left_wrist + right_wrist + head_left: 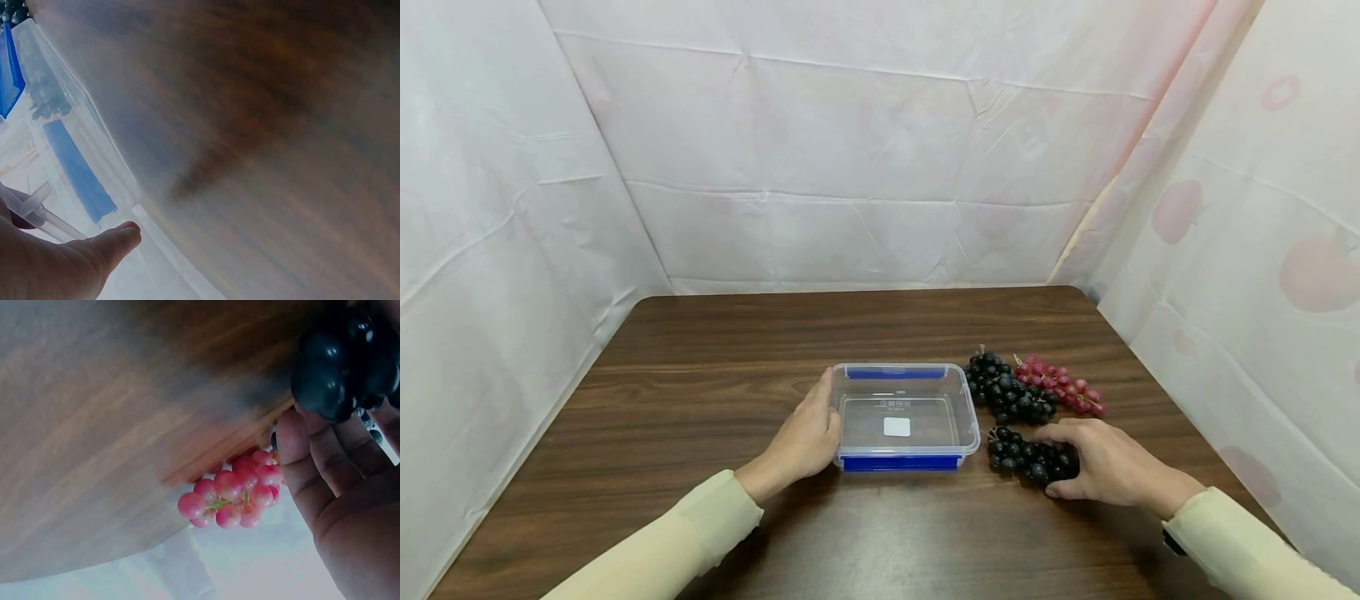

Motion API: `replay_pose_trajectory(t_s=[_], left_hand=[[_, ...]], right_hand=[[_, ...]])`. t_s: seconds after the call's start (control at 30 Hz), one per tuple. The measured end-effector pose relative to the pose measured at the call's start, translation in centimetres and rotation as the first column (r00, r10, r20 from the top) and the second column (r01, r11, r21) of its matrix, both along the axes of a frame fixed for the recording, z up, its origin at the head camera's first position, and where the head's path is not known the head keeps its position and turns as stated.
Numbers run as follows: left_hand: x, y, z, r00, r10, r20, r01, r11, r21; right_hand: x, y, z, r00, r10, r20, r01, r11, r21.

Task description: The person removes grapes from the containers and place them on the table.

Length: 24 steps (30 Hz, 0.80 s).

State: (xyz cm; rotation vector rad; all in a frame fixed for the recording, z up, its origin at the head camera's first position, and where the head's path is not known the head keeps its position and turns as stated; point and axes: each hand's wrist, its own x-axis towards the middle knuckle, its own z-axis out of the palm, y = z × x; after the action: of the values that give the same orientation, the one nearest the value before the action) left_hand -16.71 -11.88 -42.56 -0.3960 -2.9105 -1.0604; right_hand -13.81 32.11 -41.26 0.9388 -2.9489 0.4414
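A clear plastic food container (958, 421) with blue clips sits on the table, a white label inside on its bottom. Against its left side rests my left hand (805, 429), fingers extended along the wall; the thumb (115, 247) lies straight in the left wrist view. To the right of the container, my right hand (1108, 462) holds the right end of a bunch of black grapes (1022, 457) between thumb and fingers. Behind that bunch lie more black grapes (1007, 387), beside a bunch of red grapes (1063, 385). My right palm faces the black grapes in the right wrist view.
The dark wood-grain table (700, 400) has rounded far corners. White cloth (850, 167) hangs behind it and on both sides, with faded fruit prints on the right-hand cloth (1262, 250).
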Motion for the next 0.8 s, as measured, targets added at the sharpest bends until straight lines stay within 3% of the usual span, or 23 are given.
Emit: replay_pose_trajectory(t_s=[0.27, 0.5, 0.8], left_hand=[[-0.1, -0.1, 0.1, 1.0, 0.003, -0.007, -0.003, 1.0, -0.002], [-0.1, -0.3, 0.1, 1.0, -0.004, -0.002, 0.004, 1.0, 0.009], [-0.3, -0.8, 0.2, 1.0, -0.019, 0.012, 0.019, 0.999, 0.045]], right_hand=[[-0.2, -0.3, 0.9, 1.0, 0.009, -0.01, -0.01, 0.999, -0.031], [-0.1, -0.5, 1.2, 0.998, -0.064, -0.024, 0.062, 0.997, -0.052], [-0.7, -0.9, 1.2, 0.98, -0.088, -0.181, 0.065, 0.99, -0.127]])
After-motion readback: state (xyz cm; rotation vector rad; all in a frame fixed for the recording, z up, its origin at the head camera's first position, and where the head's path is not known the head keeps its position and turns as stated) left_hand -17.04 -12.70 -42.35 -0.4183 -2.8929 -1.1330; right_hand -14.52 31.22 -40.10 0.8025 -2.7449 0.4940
